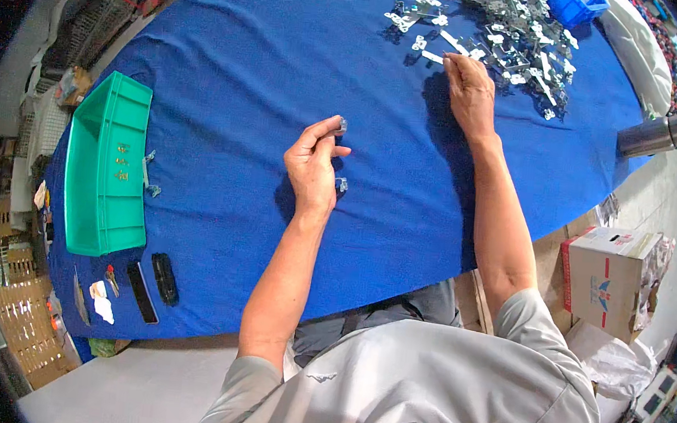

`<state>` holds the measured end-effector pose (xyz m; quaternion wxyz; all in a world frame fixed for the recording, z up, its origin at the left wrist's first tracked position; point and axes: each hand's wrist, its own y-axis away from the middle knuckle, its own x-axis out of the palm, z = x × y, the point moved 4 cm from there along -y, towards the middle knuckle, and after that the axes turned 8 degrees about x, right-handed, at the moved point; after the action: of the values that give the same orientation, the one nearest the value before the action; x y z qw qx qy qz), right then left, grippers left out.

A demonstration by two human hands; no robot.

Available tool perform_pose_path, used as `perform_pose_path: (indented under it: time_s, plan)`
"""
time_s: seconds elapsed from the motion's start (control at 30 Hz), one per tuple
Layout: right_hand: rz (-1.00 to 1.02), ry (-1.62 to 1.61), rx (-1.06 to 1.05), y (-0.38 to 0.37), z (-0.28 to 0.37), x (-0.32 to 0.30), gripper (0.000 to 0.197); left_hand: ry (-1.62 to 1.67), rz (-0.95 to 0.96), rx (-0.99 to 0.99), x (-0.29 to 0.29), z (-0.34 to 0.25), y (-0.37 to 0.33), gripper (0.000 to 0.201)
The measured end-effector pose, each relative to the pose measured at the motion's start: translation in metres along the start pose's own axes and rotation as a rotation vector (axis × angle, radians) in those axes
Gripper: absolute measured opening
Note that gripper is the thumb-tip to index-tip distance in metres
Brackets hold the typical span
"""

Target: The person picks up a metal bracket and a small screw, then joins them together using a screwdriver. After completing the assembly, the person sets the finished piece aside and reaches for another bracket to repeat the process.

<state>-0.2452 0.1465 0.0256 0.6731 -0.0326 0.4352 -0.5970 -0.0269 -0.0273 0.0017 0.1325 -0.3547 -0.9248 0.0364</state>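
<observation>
left hand, center of frame: pinches a small metal bracket. right hand, upper right: fingertips at a metal strip; grip cannot be told. caution: pulling overlapping parts from the bracket heap may snag neighbors.

Passable over the blue cloth between green tray and left hand, and again between left hand and right hand. Blocked at upper right by the heap of metal parts, with the blue bin behind and the steel flask at the right edge. Interrupted by a loose metal piece beside the left hand and, at lower left, by a flat black slab.
</observation>
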Motion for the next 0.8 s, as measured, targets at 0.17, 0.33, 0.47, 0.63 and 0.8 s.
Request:
perform_pose_path:
  time_s: [0.17, 0.33, 0.47, 0.63, 0.8]
  plan:
    - [0.055, -0.198, 0.048, 0.004, 0.008, 0.009, 0.014, 0.000, -0.012, -0.058, -0.003, -0.001, -0.001, 0.024]
    - [0.271, -0.429, 0.186, 0.015, 0.028, 0.017, 0.019, -0.091, 0.054, 0.050, -0.028, -0.018, -0.023, 0.025]
    - [0.378, -0.366, 0.147, 0.021, 0.039, 0.023, 0.019, -0.557, 0.047, 0.289, -0.097, -0.049, -0.062, 0.030]
    - [0.382, -0.321, 0.144, 0.024, 0.042, 0.023, 0.019, -1.494, 0.126, 0.715, -0.216, -0.075, -0.115, 0.027]
    - [0.306, -0.356, 0.028, 0.025, 0.042, 0.027, 0.019, -1.867, 0.158, 0.713, -0.305, -0.073, -0.130, 0.027]
